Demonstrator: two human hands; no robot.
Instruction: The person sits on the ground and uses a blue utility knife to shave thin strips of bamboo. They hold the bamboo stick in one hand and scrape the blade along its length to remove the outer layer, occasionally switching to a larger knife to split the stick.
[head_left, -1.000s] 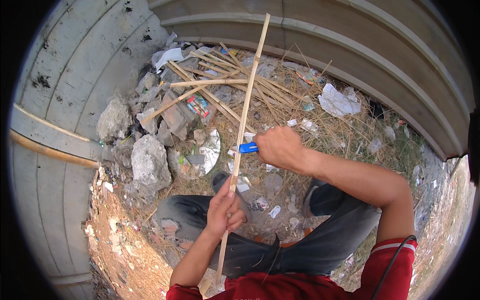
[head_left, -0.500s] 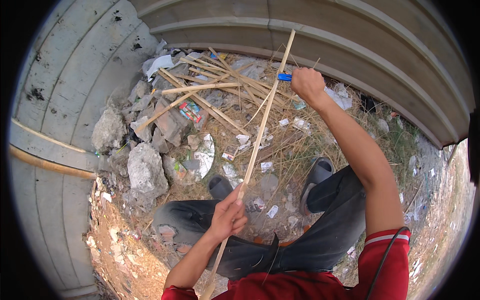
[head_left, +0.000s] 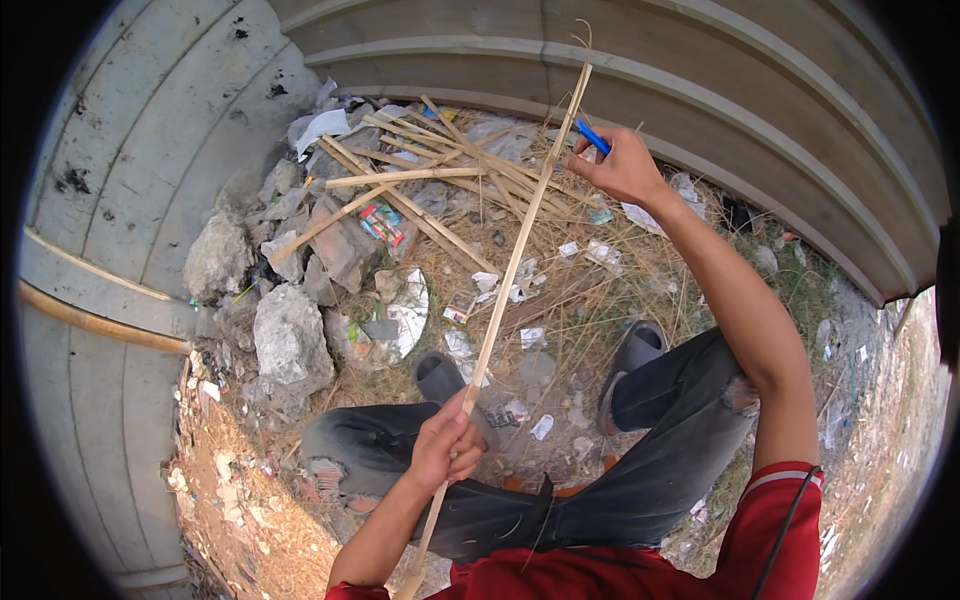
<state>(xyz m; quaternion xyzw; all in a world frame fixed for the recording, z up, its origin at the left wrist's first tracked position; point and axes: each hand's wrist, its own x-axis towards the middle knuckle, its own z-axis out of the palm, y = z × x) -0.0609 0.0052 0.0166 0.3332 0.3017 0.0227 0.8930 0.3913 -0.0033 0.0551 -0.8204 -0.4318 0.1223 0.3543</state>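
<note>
A long, pale bamboo strip (head_left: 512,272) slants from beside my lap up toward the metal wall, with thin curled shavings at its far tip. My left hand (head_left: 445,450) is closed around its lower part, above my left thigh. Near the upper end, my right hand (head_left: 628,170) pinches a small blue utility knife (head_left: 592,137) just right of the strip. I cannot make out its blade. Whether the right fingertips touch the strip cannot be told.
More bamboo strips (head_left: 410,175) lie in a crossed pile at the far left, over rocks (head_left: 292,335) and litter. Corrugated metal sheets (head_left: 680,90) stand behind, with a pale panel wall (head_left: 110,180) at left. My sandals (head_left: 638,350) rest on grass and scraps.
My right hand has turned and shifted slightly upward, with the blue knife now tilted. Curled shavings now show at the strip's tip. My left hand has moved slightly down and left.
</note>
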